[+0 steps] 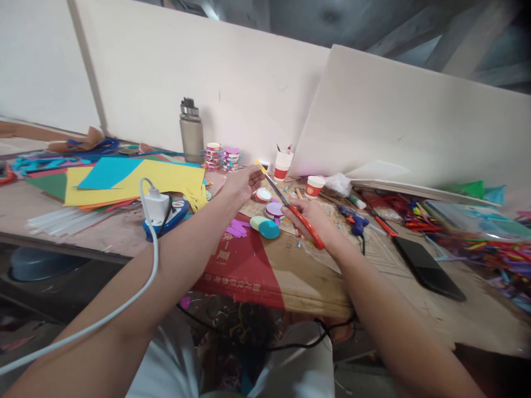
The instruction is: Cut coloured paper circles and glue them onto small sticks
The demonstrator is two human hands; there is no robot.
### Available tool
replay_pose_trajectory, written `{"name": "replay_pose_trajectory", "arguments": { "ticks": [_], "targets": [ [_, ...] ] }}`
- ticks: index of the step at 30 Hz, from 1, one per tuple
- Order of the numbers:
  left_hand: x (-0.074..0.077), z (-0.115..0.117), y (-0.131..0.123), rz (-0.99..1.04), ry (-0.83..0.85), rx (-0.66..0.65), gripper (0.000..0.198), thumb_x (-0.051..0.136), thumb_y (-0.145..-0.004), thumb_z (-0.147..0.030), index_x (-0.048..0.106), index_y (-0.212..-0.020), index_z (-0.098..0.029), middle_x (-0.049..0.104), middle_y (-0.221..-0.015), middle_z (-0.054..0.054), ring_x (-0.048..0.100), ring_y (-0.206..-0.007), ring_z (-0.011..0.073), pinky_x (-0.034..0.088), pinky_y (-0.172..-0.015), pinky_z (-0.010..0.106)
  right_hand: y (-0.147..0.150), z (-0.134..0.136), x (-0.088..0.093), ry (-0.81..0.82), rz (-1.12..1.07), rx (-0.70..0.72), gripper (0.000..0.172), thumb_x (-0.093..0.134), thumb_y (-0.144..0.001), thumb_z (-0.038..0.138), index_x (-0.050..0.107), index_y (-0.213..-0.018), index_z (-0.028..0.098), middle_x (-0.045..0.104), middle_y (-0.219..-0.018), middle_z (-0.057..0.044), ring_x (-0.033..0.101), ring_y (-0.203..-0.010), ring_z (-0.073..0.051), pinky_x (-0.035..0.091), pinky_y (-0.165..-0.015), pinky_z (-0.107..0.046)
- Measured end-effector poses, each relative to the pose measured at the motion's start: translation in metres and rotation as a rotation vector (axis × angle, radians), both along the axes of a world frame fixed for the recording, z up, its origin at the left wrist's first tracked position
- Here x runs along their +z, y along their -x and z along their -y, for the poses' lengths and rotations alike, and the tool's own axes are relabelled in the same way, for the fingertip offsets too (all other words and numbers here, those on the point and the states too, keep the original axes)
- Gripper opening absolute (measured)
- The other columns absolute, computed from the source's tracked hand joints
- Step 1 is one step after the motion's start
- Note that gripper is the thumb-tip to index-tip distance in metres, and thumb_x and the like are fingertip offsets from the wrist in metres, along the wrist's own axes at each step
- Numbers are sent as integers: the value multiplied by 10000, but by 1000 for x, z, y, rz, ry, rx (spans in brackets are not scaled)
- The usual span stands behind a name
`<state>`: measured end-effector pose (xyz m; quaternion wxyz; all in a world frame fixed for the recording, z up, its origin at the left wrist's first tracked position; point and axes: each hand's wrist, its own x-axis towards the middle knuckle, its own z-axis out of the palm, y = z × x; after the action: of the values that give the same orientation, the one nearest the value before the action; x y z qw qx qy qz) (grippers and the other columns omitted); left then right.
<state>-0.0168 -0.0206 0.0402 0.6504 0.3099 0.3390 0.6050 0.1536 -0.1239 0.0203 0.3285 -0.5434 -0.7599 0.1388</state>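
Note:
My left hand [244, 185] pinches a small yellow strip [261, 166] above the middle of the table. In my right hand [314, 214] are scissors with red handles [307, 228], their blades pointing up and left to the strip. Whether the blades have closed on it, I cannot tell. Below my hands lie a purple-topped disc [274, 209], a white disc with a red rim [263, 195], and overlapping pale green and teal discs [270, 229]. Purple paper strips [236, 229] lie beside them on red and brown cardboard [249, 271].
Yellow sheets [166, 177] and a power strip [168, 221] with a white cable are on the left. Behind stand a bottle [192, 132], stacked decorated discs [213, 157] and paper cups [282, 167]. A glue gun [354, 219], a phone [427, 267] and colourful scraps lie right.

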Motion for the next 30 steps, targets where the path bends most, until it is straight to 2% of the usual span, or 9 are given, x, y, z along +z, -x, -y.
{"name": "replay_pose_trajectory", "arguments": {
  "ticks": [6,11,14,17,21,24,27,30],
  "targets": [
    [0,-6,7,-4,-31,37,124,658,-768,-97,606,-660,-130,634,-579,3,603,-550,75,406,-526,174,-6,-1,3,24,143,13,398,540,-908,564,674,-879,190,628,-661,-9,562,-576,-147,419,-599,-259],
    [-2,-15,14,0,-72,60,100,689,-756,-126,624,-682,-142,661,-621,5,630,-584,82,384,-513,174,-17,3,5,70,270,11,373,583,-897,519,747,-977,193,721,-801,-56,629,-691,-179,425,-655,-265],
    [-2,-16,16,9,-103,13,101,690,-779,-131,631,-698,-137,663,-624,5,637,-591,76,390,-511,166,-22,10,10,128,298,99,360,634,-869,467,755,-1083,204,755,-917,-62,654,-758,-188,440,-686,-262],
    [0,-13,16,-3,-116,-33,113,684,-796,-123,628,-699,-130,647,-611,-3,625,-573,64,382,-496,154,-25,17,15,154,363,200,427,699,-814,431,733,-1186,223,759,-1031,-62,668,-827,-199,461,-741,-268],
    [-2,-9,15,-65,-131,-109,93,697,-795,-133,642,-720,-126,640,-626,-11,598,-550,49,371,-477,150,-27,22,14,194,463,352,475,735,-773,402,722,-1222,246,759,-1070,-59,683,-913,-218,474,-812,-279],
    [-6,-9,15,-108,-146,-158,77,723,-779,-152,657,-748,-126,647,-658,-9,594,-561,51,385,-479,153,-27,24,11,209,459,458,483,726,-757,283,712,-1239,287,754,-1125,-39,689,-972,-213,478,-859,-275],
    [-12,-10,12,-149,-163,-172,117,765,-741,-182,661,-759,-131,645,-674,-8,583,-566,53,394,-484,156,-25,29,11,257,417,452,573,761,-703,216,699,-1261,326,757,-1123,-22,693,-976,-220,490,-851,-275],
    [-17,-9,8,-191,-194,-194,174,809,-684,-191,657,-746,-135,626,-663,-11,545,-550,50,371,-471,158,-22,33,11,309,351,355,591,813,-637,177,738,-1198,351,781,-996,-11,710,-879,-233,502,-772,-275]
  ]
}}
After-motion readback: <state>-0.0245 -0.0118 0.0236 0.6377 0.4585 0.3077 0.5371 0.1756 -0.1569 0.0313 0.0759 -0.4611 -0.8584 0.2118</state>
